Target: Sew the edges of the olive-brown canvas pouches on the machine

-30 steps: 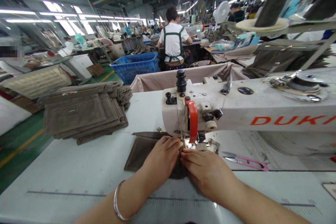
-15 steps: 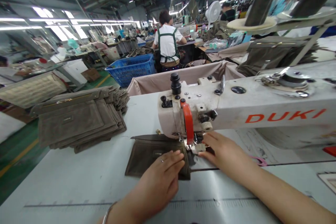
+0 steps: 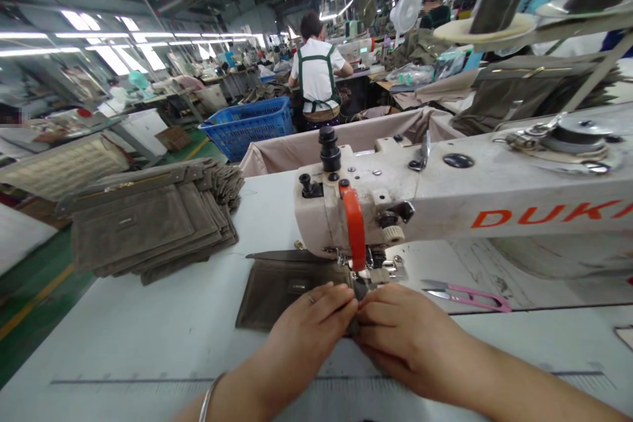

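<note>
A dark olive fabric pouch [image 3: 270, 293] with a small label lies flat on the sewing table, its right edge by the presser foot of the sewing machine [image 3: 353, 224]. My left hand [image 3: 316, 326] lies on its right part, fingers stretched over the cloth, thumb mostly hidden. Close beside it, my right hand [image 3: 408, 330] is closed, its fingertips pinching the pouch's right edge just in front of the foot. The fingers cover much of that edge. A pair of pink-handled thread snips [image 3: 477, 295] rests to the right of my right hand.
A stack of similar pouches [image 3: 143, 217] stands at the table's left. Behind the machine hangs a pinkish cloth [image 3: 341, 135], with a blue crate [image 3: 250, 128] beyond it. A person in a white shirt [image 3: 316, 76] sits further back. A ruler scale [image 3: 163, 381] runs along the front.
My right hand has left the metal piece by the presser foot and moved toward me, onto the pouch's edge. The snips now show fully. My left hand has shifted slightly right.
</note>
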Demonstrator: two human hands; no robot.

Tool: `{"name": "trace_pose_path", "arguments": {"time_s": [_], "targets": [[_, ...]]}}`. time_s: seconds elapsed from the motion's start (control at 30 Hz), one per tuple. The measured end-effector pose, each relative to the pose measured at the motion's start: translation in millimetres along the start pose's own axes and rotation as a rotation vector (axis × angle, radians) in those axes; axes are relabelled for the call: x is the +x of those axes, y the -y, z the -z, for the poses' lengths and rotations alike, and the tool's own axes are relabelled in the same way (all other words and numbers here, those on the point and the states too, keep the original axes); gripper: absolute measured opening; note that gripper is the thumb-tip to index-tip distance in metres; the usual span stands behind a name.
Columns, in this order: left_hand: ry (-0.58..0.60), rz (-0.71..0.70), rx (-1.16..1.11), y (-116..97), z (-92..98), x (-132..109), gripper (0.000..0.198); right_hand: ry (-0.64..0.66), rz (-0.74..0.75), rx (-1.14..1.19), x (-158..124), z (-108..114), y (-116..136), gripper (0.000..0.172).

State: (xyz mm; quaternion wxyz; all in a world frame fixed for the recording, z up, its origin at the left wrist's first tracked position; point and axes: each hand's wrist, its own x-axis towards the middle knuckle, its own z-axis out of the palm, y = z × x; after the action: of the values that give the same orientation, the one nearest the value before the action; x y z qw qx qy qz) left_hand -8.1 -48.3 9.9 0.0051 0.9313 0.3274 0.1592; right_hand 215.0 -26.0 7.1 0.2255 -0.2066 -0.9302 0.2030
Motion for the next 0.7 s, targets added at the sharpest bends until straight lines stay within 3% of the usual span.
{"name": "trace_pose_path", "arguments": {"time_s": [0.23,0.53,0.7], "targets": [[0.056,0.036,-0.019,10.2,0.0,14.9,0.029,0.001,-0.056,-0.001,3.5,-1.6,-0.2,0.015],[-0.14,0.031,-0.119,12.6,-0.9,7.2,0.023,-0.047,-0.068,0.08,-1.1,17.5,-7.4,0.022],[-0.151,0.058,-0.189,14.9,-5.0,-0.3,0.024,-0.053,-0.088,0.053,-2.6,19.5,-11.7,0.02]]}}
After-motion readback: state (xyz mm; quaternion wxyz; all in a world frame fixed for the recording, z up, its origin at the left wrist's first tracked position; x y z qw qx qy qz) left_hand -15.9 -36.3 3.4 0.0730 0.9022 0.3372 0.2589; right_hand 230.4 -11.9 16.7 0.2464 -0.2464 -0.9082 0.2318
